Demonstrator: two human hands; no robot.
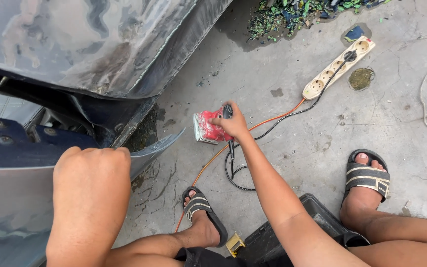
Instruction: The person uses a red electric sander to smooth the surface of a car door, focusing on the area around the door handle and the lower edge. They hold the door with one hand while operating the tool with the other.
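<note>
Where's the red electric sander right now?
The red electric sander sits on the concrete floor at the middle of the head view, under the right hand, just right of the dark car panel and left of the beige power strip.

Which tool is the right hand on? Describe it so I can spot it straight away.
Start at the dark car panel on the left, then drop to the concrete floor beside its lower edge. There the right hand rests on a small red power sander, the only red thing around, with a black cord running to the cream power strip.
</note>
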